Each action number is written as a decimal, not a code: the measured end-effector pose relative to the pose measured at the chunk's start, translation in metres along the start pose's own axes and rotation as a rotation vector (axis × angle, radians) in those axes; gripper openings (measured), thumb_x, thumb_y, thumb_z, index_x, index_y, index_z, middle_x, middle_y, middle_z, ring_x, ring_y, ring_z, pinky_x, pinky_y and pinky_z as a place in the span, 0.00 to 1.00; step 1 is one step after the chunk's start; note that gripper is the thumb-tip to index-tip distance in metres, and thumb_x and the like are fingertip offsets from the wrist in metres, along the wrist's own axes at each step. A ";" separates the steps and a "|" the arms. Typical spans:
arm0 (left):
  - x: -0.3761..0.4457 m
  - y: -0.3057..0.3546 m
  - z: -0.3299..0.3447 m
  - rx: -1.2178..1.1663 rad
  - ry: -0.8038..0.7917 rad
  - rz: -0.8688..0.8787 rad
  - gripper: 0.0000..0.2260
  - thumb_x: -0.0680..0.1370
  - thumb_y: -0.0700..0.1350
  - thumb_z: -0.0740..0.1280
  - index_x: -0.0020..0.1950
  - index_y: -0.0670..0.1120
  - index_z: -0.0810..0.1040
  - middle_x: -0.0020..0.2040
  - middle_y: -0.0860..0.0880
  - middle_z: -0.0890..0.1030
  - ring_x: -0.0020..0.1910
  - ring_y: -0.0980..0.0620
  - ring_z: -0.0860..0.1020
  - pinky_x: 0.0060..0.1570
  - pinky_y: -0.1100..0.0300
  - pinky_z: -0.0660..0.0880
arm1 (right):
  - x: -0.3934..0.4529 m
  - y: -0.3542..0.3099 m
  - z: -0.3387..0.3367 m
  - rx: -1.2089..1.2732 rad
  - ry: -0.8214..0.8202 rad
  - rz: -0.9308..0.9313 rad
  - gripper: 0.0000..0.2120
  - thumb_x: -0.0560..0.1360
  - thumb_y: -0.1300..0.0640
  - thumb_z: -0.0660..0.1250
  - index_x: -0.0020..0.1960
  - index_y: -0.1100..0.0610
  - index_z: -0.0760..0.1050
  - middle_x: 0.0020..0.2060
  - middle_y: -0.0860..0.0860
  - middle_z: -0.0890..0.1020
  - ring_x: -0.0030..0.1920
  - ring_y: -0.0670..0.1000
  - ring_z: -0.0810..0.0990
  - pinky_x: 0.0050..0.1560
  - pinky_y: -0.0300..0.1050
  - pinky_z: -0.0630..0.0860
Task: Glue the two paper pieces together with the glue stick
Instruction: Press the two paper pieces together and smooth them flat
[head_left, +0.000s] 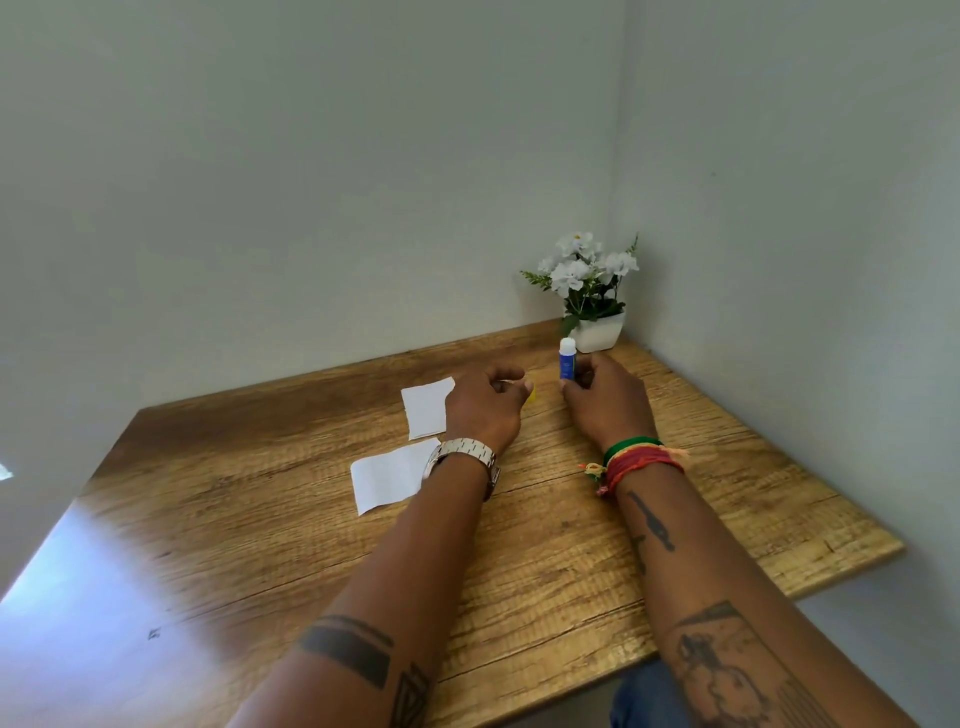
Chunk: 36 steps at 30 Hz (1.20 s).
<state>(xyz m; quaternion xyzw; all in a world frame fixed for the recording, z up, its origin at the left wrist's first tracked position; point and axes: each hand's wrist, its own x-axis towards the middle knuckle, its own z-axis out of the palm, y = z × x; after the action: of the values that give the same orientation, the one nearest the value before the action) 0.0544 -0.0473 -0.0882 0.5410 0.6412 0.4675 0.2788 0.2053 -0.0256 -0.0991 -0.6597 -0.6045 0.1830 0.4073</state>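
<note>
Two white paper pieces lie on the wooden table (260, 519): the far paper piece (425, 408) and the near paper piece (387, 475), both partly covered by my left arm. My right hand (605, 397) holds a blue glue stick (567, 361) upright by its base, its white tip bare. My left hand (485, 402) is curled just left of it, fingers closed on a small yellow thing, likely the cap (531, 395), mostly hidden.
A white pot of white flowers (592, 296) stands in the far right corner, just behind the glue stick. Walls close the table at the back and right. The table's right edge (852, 566) is near my right forearm.
</note>
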 end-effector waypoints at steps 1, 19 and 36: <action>0.000 -0.002 0.000 0.031 -0.009 0.007 0.07 0.76 0.53 0.74 0.52 0.56 0.84 0.45 0.56 0.83 0.44 0.60 0.79 0.39 0.64 0.72 | 0.001 0.000 0.001 -0.068 -0.005 0.022 0.16 0.78 0.52 0.71 0.64 0.54 0.80 0.58 0.53 0.85 0.62 0.57 0.80 0.61 0.49 0.76; -0.018 -0.007 -0.064 0.066 0.140 0.016 0.06 0.77 0.52 0.71 0.42 0.53 0.82 0.39 0.56 0.84 0.39 0.58 0.81 0.36 0.62 0.72 | -0.028 -0.021 -0.002 -0.245 0.018 0.240 0.25 0.75 0.54 0.72 0.68 0.61 0.69 0.63 0.63 0.77 0.65 0.64 0.75 0.60 0.55 0.75; 0.006 -0.038 -0.100 0.841 -0.039 0.161 0.10 0.80 0.48 0.64 0.52 0.51 0.86 0.54 0.46 0.84 0.51 0.43 0.81 0.43 0.56 0.74 | -0.020 -0.114 0.081 -0.184 -0.301 0.125 0.13 0.76 0.52 0.69 0.54 0.61 0.83 0.55 0.58 0.85 0.55 0.59 0.84 0.43 0.43 0.72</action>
<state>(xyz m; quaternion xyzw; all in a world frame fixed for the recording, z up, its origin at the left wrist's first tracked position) -0.0499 -0.0702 -0.0805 0.6646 0.7263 0.1754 0.0086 0.0682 -0.0263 -0.0662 -0.6956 -0.6306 0.2486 0.2380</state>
